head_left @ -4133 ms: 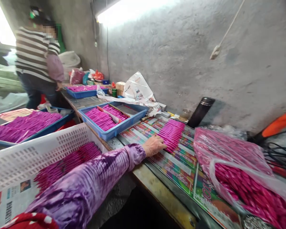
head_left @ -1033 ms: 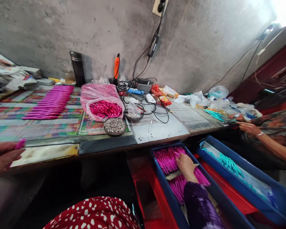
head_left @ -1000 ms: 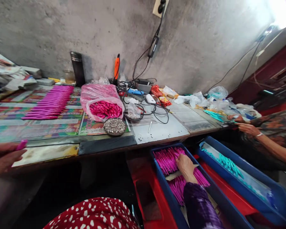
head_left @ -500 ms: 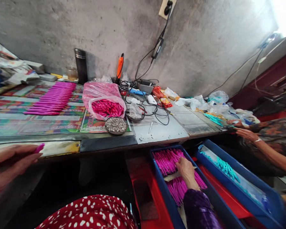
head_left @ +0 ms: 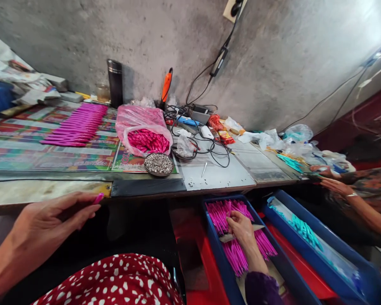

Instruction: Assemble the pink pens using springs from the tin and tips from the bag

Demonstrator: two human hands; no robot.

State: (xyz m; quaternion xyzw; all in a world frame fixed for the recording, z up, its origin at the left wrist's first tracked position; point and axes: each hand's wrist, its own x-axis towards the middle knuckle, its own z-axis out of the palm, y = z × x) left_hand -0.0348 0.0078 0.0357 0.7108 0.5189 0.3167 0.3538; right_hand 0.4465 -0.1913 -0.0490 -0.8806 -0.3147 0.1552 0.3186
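Head view, left hand: our left hand [head_left: 47, 220] pinches a pink pen [head_left: 98, 198], its tip pointing to 2 o'clock.
Head view, right hand: our right hand [head_left: 239, 224] rests half-curled on the pink pens [head_left: 224, 212] in the blue tray [head_left: 214, 243]; their long axis runs toward 11 o'clock; a grasp we cannot tell.
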